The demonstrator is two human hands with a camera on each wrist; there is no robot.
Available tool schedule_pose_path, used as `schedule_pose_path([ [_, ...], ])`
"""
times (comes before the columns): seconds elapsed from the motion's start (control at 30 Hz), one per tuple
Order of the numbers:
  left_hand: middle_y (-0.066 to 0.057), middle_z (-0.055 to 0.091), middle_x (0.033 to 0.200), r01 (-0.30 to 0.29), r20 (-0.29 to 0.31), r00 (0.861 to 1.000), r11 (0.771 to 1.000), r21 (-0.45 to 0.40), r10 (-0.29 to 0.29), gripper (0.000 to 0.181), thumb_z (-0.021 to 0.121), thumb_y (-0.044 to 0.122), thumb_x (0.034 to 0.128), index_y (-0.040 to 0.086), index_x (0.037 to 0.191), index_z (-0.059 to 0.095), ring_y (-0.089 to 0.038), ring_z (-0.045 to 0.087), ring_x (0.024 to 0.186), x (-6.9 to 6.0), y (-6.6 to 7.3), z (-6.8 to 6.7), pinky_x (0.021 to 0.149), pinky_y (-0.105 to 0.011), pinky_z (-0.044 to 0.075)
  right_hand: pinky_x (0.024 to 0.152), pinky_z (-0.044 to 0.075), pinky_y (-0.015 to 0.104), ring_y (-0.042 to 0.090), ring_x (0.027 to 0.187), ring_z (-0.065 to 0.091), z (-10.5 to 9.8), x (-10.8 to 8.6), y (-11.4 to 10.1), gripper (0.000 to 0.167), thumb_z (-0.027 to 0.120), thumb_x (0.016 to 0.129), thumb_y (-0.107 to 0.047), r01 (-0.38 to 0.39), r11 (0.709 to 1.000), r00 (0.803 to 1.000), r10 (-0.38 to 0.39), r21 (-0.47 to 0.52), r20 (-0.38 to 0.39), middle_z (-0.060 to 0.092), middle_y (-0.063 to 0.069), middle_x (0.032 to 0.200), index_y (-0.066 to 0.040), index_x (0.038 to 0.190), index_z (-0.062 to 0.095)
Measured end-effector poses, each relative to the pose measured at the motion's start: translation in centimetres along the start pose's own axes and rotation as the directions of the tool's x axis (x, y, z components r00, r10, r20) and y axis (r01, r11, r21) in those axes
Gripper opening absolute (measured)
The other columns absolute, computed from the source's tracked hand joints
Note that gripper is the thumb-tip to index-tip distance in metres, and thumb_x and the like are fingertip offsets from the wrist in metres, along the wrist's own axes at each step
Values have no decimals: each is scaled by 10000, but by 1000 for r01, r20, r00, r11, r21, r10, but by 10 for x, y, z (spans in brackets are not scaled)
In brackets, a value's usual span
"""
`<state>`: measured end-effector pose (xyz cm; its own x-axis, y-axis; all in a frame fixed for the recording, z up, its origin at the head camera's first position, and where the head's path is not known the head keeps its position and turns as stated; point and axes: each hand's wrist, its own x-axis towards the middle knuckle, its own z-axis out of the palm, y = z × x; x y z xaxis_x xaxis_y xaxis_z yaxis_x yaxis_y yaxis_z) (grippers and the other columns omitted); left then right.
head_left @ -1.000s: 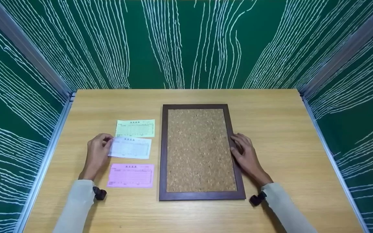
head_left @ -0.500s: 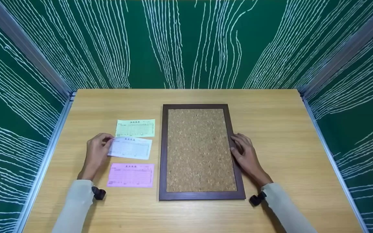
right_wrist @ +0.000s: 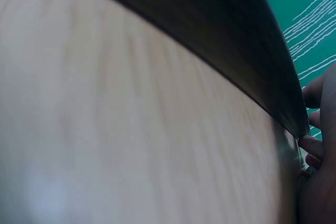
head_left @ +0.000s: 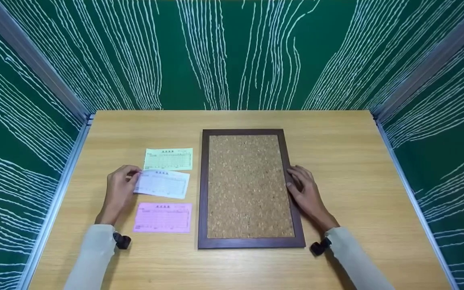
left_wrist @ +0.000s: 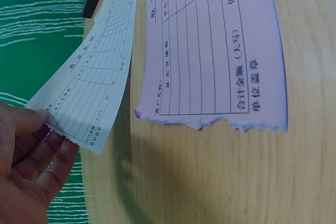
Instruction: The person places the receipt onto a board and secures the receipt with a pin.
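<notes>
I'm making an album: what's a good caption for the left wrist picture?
A left hand pinches a white slip near one corner, beside a pink slip on the wooden table.

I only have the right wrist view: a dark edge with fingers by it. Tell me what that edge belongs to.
Observer: A cork board in a dark brown frame, lying in the middle of the table.

Operator: Report on the left hand.

Observer: The left hand pinches a whitish slip by its far left corner.

Operator: Now give me the other papers.

Observer: Two more lie left of the board: a green slip beyond the held one and a pink slip nearer the person.
</notes>
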<state>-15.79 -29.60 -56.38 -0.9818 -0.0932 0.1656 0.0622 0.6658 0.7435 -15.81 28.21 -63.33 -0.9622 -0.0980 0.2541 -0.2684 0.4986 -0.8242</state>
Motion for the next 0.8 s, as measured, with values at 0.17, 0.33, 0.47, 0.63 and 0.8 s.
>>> schedule_pose_path([
  [0.17,-205,770,1149,-12,-5,1000,1000,12,12,142,673,-49,1056,-63,1155,774,-345,743,1040,0,4,-2,816,-136,518,1272,302,612,429,1577,371,1,0,0,438,682,1041,7,0,1000,1000,0,-6,3,546,255,1599,38,1476,651],
  [0.33,-194,770,1167,-12,-3,1000,1000,11,12,149,665,-30,1070,-47,1169,775,-335,737,1060,-1,8,-3,821,-145,515,1278,303,627,431,1582,363,0,1,-1,434,672,1048,5,-10,1000,1000,10,-10,8,538,257,1604,41,1480,646],
  [0.47,-196,770,1161,-19,-7,1000,1000,6,19,152,664,-45,1064,-51,1170,773,-333,736,1057,-2,10,-3,835,-163,530,1274,306,629,430,1579,366,0,1,0,441,680,1040,11,-11,1000,1000,11,-1,6,530,262,1608,42,1479,646],
  [0.63,-205,773,1137,-42,-25,999,999,9,42,140,671,-54,1056,-67,1149,775,-338,735,1049,-1,12,-4,869,-235,560,1277,288,640,434,1574,370,0,1,1,447,685,1036,17,-10,1000,1000,10,1,4,526,267,1608,39,1481,646],
  [0.8,-204,770,1151,-34,-23,999,999,4,34,145,669,-59,1056,-65,1157,773,-334,732,1058,-2,14,-4,880,-245,561,1274,293,636,445,1568,377,0,1,1,445,689,1031,22,2,1000,1000,-2,-5,3,536,275,1599,51,1473,648],
])
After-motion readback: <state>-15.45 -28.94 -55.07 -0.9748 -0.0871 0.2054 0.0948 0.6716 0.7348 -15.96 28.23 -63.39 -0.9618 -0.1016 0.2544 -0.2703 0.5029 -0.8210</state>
